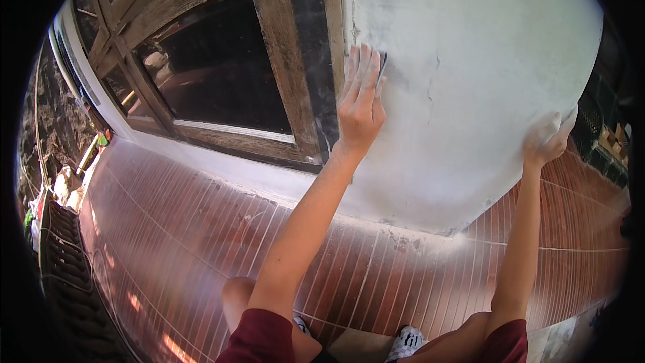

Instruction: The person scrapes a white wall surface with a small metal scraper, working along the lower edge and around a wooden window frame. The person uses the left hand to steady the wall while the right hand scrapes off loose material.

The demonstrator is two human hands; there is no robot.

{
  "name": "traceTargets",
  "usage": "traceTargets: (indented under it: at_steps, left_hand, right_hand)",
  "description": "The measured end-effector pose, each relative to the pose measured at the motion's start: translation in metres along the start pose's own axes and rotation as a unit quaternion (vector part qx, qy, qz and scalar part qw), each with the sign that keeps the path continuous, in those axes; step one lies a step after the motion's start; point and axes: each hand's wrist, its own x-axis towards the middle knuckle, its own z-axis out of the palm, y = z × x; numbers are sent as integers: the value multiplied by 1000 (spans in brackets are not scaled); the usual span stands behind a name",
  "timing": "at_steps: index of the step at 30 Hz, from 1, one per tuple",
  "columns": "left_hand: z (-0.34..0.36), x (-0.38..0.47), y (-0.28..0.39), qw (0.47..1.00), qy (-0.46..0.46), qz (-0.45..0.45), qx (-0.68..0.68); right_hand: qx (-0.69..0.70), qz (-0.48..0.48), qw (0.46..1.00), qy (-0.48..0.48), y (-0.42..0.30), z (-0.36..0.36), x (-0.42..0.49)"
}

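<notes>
My left hand (360, 98), dusted white, presses a thin dark-edged sheet, probably sandpaper (384, 66), against the white plastered wall (453, 161) beside the wooden window frame (289, 60). Its fingers point up and lie side by side. My right hand (546, 138), also dusty, rests lower at the wall's right corner edge, the fingers partly wrapped around it; whether anything is under them is hidden. Cracks (431, 85) and a rough chipped line (355, 22) mark the plaster between and above my hands.
Red-brown striped floor tiles (352, 272) run along the wall's foot, dusted pale near the corner. Dark glass panes (216, 65) fill the frame. A dark crate (602, 121) stands beyond the corner at right. A railing (65, 257) is at far left. My patterned shoe (409, 340) is below.
</notes>
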Motion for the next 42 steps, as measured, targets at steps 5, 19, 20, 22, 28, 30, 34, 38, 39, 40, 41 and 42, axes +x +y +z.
traceTargets:
  at_steps: [5, 19, 20, 22, 28, 30, 34, 38, 39, 40, 41, 42]
  left_hand:
    - [30, 43, -16, 1000, 30, -4, 5]
    - [-2, -74, 6, 995, -73, -29, 68]
    - [9, -48, 2, 996, -56, -35, 66]
    - [20, -16, 3, 998, -8, -33, 61]
    - [-8, -72, 39, 991, -75, -49, 98]
    - [-17, -92, 39, 995, -61, -14, 82]
    - [-18, -72, 25, 993, -32, -45, 103]
    - [-12, -18, 18, 989, 75, 14, 126]
    - [-10, -8, 17, 989, 84, 11, 118]
    - [-7, -1, 15, 991, 94, -14, 98]
    - [-5, 2, 13, 990, 90, 5, 112]
    - [-4, 1, 11, 989, 87, 1, 116]
  right_hand:
    - [6, -21, 1000, -2, 1, 0, -1]
    - [2, 17, 1000, -6, -2, -2, 1]
    - [1, 23, 1000, -10, -1, -1, 1]
    - [-9, 23, 1000, -4, 2, 1, 0]
    - [-20, 39, 999, -7, 7, 3, -1]
    - [-12, 42, 999, -8, 6, 2, -1]
    - [-6, 14, 1000, 1, 5, 2, 0]
    - [-6, 8, 1000, 5, 8, 2, 0]
    - [-1, 13, 1000, 3, 8, 2, 0]
    - [4, 18, 1000, 1, 9, 2, 0]
    - [6, 27, 1000, -2, 9, 3, 0]
    - [0, 12, 1000, 2, 9, 3, 0]
